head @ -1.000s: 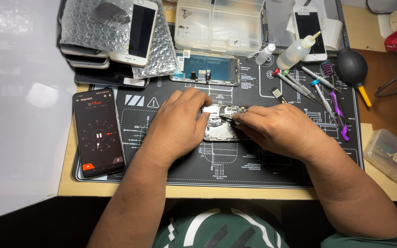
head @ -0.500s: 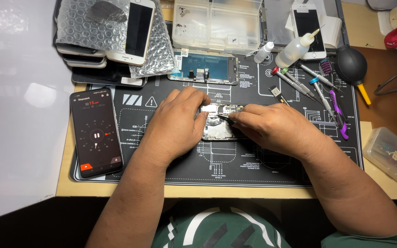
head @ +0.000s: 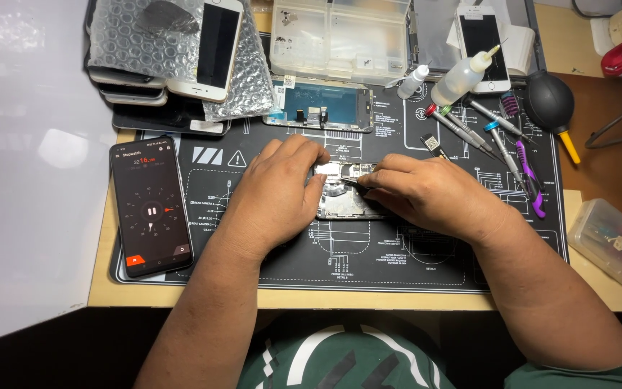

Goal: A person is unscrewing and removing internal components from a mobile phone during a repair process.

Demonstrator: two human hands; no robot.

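Note:
An opened phone body [head: 345, 193] with bare metal insides lies in the middle of a black printed work mat [head: 268, 252]. My left hand [head: 276, 193] rests on its left side, fingers curled over the top edge and holding it down. My right hand [head: 426, 194] comes in from the right and pinches a thin dark tool [head: 360, 184] whose tip touches the inside of the phone near its top. Most of the phone is hidden under both hands.
A black phone [head: 151, 206] showing a stopwatch lies at the mat's left. Stacked phones and bubble wrap [head: 181, 57] sit at the back left, a detached screen [head: 319, 105] and clear parts box [head: 340, 36] behind. Screwdrivers [head: 484, 133], bottles [head: 462, 79], a blower [head: 550, 104] stand right.
Both hands stay on the opened phone; the right hand's tool tip has shifted only slightly. The stopwatch hand has advanced.

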